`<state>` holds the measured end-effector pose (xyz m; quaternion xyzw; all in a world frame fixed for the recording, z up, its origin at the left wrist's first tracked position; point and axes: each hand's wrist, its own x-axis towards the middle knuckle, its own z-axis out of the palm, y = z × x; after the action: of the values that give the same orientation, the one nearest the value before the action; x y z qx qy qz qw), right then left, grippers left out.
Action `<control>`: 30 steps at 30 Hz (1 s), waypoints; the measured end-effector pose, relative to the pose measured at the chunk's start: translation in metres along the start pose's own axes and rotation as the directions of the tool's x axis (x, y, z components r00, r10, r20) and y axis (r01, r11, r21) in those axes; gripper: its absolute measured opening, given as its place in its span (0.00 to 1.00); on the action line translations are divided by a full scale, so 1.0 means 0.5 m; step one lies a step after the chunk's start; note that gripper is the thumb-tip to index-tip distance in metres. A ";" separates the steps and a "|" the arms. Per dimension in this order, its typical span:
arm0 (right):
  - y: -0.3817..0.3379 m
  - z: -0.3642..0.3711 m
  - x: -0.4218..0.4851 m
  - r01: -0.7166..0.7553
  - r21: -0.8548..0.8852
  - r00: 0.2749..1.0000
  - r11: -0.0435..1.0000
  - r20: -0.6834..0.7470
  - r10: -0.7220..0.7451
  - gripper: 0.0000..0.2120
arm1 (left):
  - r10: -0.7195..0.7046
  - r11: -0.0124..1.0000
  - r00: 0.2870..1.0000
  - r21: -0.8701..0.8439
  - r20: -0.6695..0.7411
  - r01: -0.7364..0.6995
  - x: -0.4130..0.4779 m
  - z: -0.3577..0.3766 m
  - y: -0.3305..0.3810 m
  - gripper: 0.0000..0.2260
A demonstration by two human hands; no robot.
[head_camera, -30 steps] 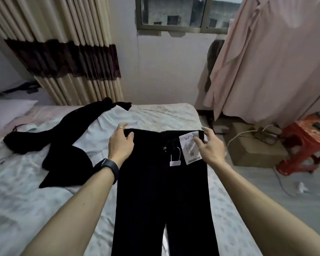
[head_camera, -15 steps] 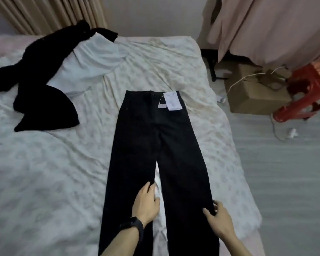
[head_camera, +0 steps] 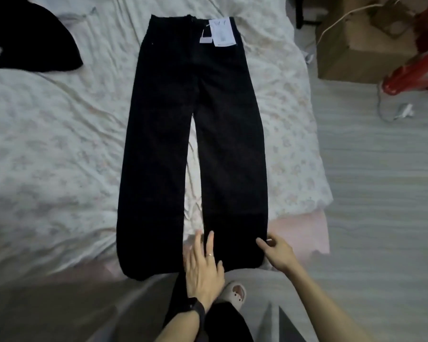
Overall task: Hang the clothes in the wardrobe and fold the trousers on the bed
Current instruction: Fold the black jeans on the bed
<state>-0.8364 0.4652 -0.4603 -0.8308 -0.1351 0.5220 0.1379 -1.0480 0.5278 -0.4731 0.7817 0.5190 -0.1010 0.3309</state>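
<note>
A brown cardboard box (head_camera: 351, 45) stands in the upper right of the frame, its flaps loose, and a thin white cable (head_camera: 331, 25) curves across its near corner. A red plastic stool (head_camera: 413, 72) stands just beside it at the right edge. Below them a small white plug (head_camera: 404, 112) lies on the pale striped floor (head_camera: 381, 193). At the bottom centre is a light perforated slipper (head_camera: 234, 293).
</note>
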 end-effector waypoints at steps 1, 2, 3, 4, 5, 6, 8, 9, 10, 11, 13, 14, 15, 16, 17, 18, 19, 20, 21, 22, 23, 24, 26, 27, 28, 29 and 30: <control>0.009 0.000 -0.004 -0.002 0.007 1.000 1.000 0.006 0.002 0.10 | 0.013 1.000 1.000 -0.016 -0.010 -0.013 -0.014 0.014 0.006 0.32; 0.022 0.002 -0.011 -0.004 0.053 1.000 0.999 0.014 0.003 0.13 | 0.027 0.999 1.000 -0.026 -0.008 -0.027 -0.032 0.029 0.013 0.26; 0.027 0.001 -0.021 -0.016 0.132 0.999 0.991 0.035 0.012 0.15 | 0.036 0.999 0.999 -0.036 0.024 -0.035 -0.046 0.040 0.022 0.23; 0.033 0.002 -0.030 -0.034 0.232 0.998 0.972 0.068 0.019 0.16 | 0.040 0.998 0.996 -0.051 0.081 -0.036 -0.062 0.052 0.030 0.23; 0.031 0.001 -0.041 -0.049 0.322 0.994 0.946 0.105 0.016 0.15 | 0.040 0.998 0.991 -0.060 0.130 -0.032 -0.075 0.060 0.039 0.24; 0.025 -0.001 -0.051 -0.064 0.390 0.991 0.919 0.136 0.011 0.14 | 0.035 0.998 0.987 -0.063 0.160 -0.025 -0.085 0.067 0.049 0.26; 0.017 -0.004 -0.075 -0.091 0.421 0.984 0.903 0.177 0.016 0.15 | 0.009 0.998 0.983 -0.066 0.182 0.003 -0.107 0.080 0.074 0.30; 0.012 -0.005 -0.081 -0.104 0.422 0.982 0.901 0.189 0.025 0.15 | -0.010 0.997 0.984 -0.074 0.176 0.024 -0.111 0.083 0.087 0.31; 0.008 -0.007 -0.086 -0.114 0.428 0.980 0.896 0.196 0.031 0.15 | -0.028 0.996 0.987 -0.082 0.160 0.042 -0.112 0.084 0.098 0.32; 0.004 -0.011 -0.092 -0.114 0.423 0.979 0.899 0.200 0.030 0.14 | -0.046 0.994 0.989 -0.089 0.139 0.059 -0.113 0.085 0.108 0.33; -0.003 -0.018 -0.095 -0.091 0.378 0.979 0.921 0.202 0.014 0.11 | -0.074 0.991 0.991 -0.103 0.113 0.085 -0.105 0.081 0.122 0.33; -0.007 -0.022 -0.095 -0.072 0.349 0.980 0.934 0.201 0.001 0.10 | -0.080 0.989 0.990 -0.113 0.114 0.093 -0.098 0.078 0.126 0.32; -0.009 -0.025 -0.094 -0.054 0.328 0.980 0.943 0.199 -0.013 0.09 | -0.082 0.987 0.990 -0.126 0.116 0.096 -0.092 0.074 0.129 0.29; -0.011 -0.026 -0.096 -0.033 0.313 0.980 0.949 0.195 -0.030 0.10 | -0.069 0.987 0.992 -0.136 0.103 0.083 -0.089 0.075 0.129 0.24; -0.013 -0.029 -0.097 -0.018 0.306 0.980 0.952 0.195 -0.045 0.11 | -0.051 0.989 0.995 -0.135 0.082 0.062 -0.085 0.075 0.128 0.20; -0.015 -0.030 -0.096 -0.010 0.304 0.979 0.952 0.197 -0.053 0.12 | -0.038 0.991 0.997 -0.128 0.065 0.046 -0.080 0.075 0.127 0.17; -0.016 -0.030 -0.098 -0.004 0.303 0.977 0.953 0.202 -0.060 0.12 | -0.039 0.992 0.997 -0.120 0.061 0.046 -0.079 0.073 0.128 0.16; -0.018 -0.030 -0.100 0.000 0.301 0.976 0.954 0.208 -0.065 0.12 | -0.052 0.992 0.997 -0.116 0.062 0.059 -0.079 0.069 0.130 0.17; -0.018 -0.028 -0.102 0.008 0.290 0.975 0.957 0.211 -0.072 0.12 | -0.080 0.989 0.995 -0.119 0.058 0.087 -0.080 0.065 0.134 0.18; -0.018 -0.026 -0.102 0.026 0.268 0.976 0.963 0.200 -0.082 0.12 | -0.125 0.983 0.991 -0.130 0.039 0.129 -0.082 0.062 0.138 0.18; -0.017 -0.023 -0.101 0.047 0.239 0.979 0.970 0.183 -0.092 0.13 | -0.189 0.969 0.982 -0.159 0.021 0.190 -0.087 0.059 0.142 0.16; -0.017 -0.021 -0.100 0.061 0.218 0.981 0.974 0.166 -0.098 0.13 | -0.275 0.939 0.961 -0.210 0.008 0.271 -0.090 0.056 0.146 0.14; -0.021 -0.011 -0.105 0.066 0.240 0.981 0.968 0.163 -0.107 0.13 | -0.490 0.779 0.871 -0.432 0.030 0.454 -0.091 0.050 0.151 0.11; -0.026 -0.007 -0.109 0.064 0.271 0.979 0.961 0.169 -0.113 0.13 | -0.560 0.691 0.827 -0.523 0.049 0.499 -0.090 0.046 0.153 0.11; -0.033 -0.004 -0.114 0.066 0.295 0.978 0.953 0.171 -0.120 0.11 | -0.577 0.667 0.816 -0.554 0.040 0.499 -0.087 0.044 0.152 0.12; -0.041 -0.002 -0.119 0.074 0.305 0.978 0.949 0.165 -0.130 0.10 | -0.549 0.718 0.836 -0.514 -0.005 0.469 -0.085 0.043 0.147 0.13; -0.048 -0.002 -0.123 0.085 0.297 0.979 0.951 0.151 -0.135 0.07 | -0.487 0.803 0.870 -0.432 -0.079 0.410 -0.082 0.044 0.139 0.13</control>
<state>-0.8633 0.4645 -0.3999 -0.7455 -0.1150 0.5964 0.2745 -1.0009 0.4665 -0.4406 0.5571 0.7274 0.0055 0.4006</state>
